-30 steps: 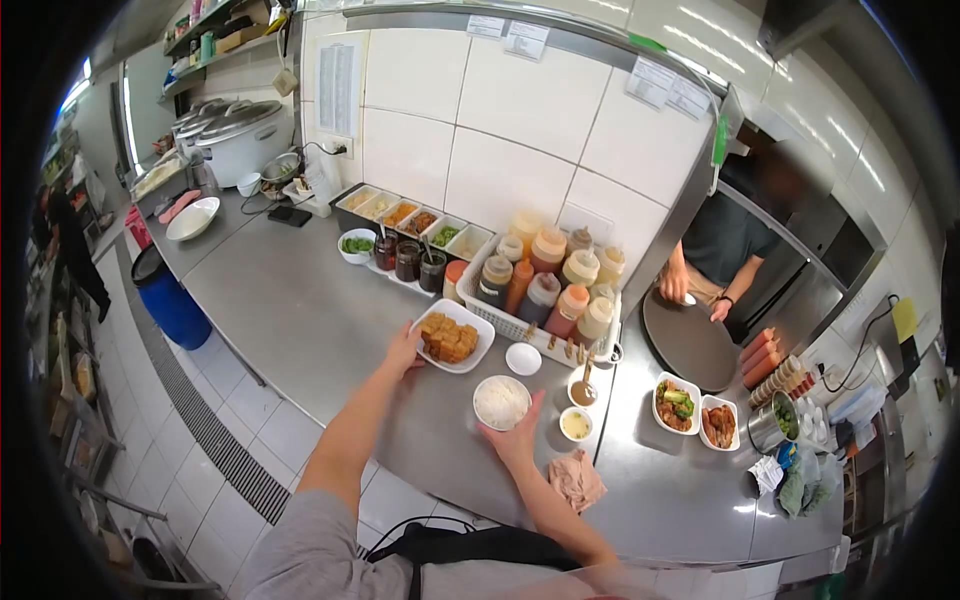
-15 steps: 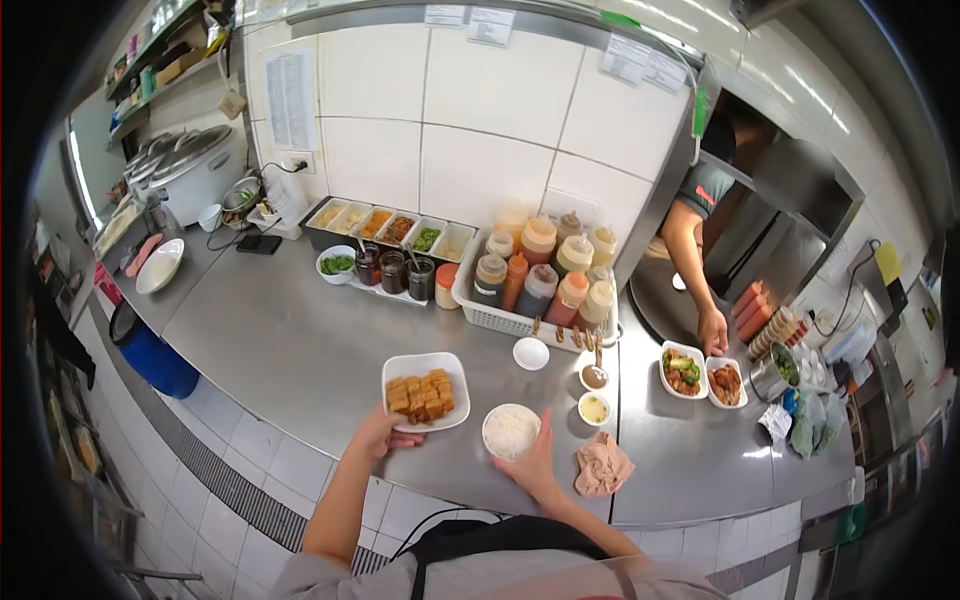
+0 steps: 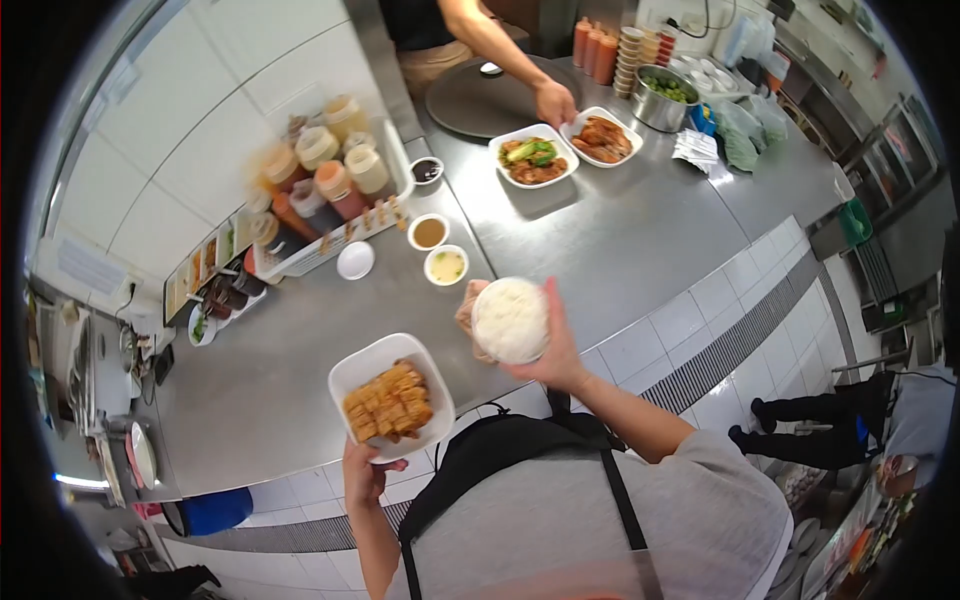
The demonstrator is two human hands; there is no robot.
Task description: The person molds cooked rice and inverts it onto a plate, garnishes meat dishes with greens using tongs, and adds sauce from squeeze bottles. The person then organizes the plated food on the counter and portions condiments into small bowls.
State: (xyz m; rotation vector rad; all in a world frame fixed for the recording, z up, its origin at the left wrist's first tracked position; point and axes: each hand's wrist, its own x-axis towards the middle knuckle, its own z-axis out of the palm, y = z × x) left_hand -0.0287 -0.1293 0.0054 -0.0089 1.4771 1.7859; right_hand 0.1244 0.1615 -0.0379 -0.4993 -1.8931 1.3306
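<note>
My left hand (image 3: 368, 472) grips the lower edge of a white square dish (image 3: 440, 425). In it lie golden-brown fried pieces (image 3: 390, 402), cut into blocks. My right hand (image 3: 558, 348) curls round the side of a round bowl (image 3: 477, 340) of white rice (image 3: 514, 316). Both vessels appear raised above the counter's front edge. Partly hidden behind the rice bowl is a crumpled pinkish cloth (image 3: 465, 308). Just beyond it stand a small cup of pale soup (image 3: 446, 266) and a cup of brown sauce (image 3: 429, 233).
A co-worker's hand (image 3: 556, 102) is at two white dishes, one with meat and greens (image 3: 533, 157), one with browned meat (image 3: 602, 139). A basket (image 3: 300, 262) of sauce bottles stands by the wall. Nearby are a white lid-like disc (image 3: 356, 261), a dark sauce cup (image 3: 427, 170) and a steel pot (image 3: 663, 105).
The view has swung right and down. My hands have carried the dish and the rice bowl off the counter, closer to my body. The co-worker's hand stays by the two dishes.
</note>
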